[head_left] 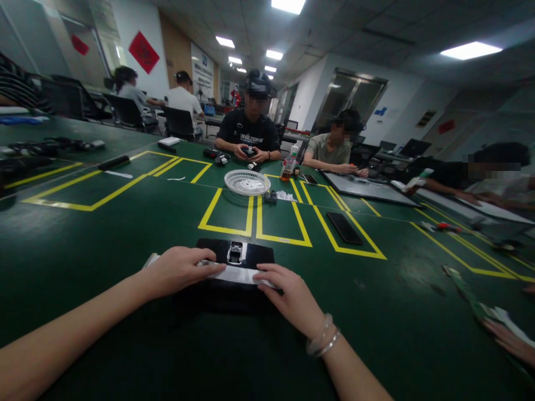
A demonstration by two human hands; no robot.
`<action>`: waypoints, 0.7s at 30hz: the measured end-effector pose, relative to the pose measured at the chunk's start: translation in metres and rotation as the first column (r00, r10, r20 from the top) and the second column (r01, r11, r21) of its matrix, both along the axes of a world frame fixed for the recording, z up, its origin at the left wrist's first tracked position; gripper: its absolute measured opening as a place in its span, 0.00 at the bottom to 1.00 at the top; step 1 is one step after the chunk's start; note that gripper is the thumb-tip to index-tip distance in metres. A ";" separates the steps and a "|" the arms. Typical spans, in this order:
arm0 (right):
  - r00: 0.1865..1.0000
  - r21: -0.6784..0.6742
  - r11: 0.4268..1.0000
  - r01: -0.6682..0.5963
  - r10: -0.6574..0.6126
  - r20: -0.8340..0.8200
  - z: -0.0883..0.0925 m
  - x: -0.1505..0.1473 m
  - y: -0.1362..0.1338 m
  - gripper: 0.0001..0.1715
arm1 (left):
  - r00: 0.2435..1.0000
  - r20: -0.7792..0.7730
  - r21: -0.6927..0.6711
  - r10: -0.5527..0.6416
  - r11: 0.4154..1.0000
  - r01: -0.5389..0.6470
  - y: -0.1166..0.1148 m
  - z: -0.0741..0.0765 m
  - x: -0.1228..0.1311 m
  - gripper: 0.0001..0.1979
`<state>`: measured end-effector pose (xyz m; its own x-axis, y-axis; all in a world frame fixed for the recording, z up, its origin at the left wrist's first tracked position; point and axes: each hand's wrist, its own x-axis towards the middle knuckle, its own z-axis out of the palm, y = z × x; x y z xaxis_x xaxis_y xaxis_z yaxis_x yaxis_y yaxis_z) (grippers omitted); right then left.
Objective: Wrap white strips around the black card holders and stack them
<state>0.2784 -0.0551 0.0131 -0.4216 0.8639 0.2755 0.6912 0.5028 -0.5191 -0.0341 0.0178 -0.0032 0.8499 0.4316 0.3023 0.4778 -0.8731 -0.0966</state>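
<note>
A glossy black panel (pixel 259 255) lies on the green table in front of me, with a silver-framed square fitting (pixel 236 253) near its middle. Across its near side stretches a white strip (pixel 240 274), perhaps paper or tape; its material is too blurred to tell. My left hand (pixel 178 271) is closed on the strip's left part, thumb and fingers together. At the other end, my right hand (pixel 290 292) grips the strip between thumb and fingers. A pale end sticks out left of my left hand. The near part of the black item is dark and hard to make out.
Beyond the panel stand a white plastic basket (pixel 247 182) and a bottle (pixel 288 166). A black phone (pixel 344 227) lies right of centre. Yellow tape outlines (pixel 284 241) mark the tabletop (pixel 137 245). Several people sit around, one opposite (pixel 248 131) holding a small dark item.
</note>
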 end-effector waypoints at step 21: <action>0.925 0.149 0.987 -0.054 -0.007 0.379 0.004 -0.017 -0.014 0.15 | 1.000 0.007 -0.183 -0.003 0.983 0.004 -0.013 0.008 0.019 0.21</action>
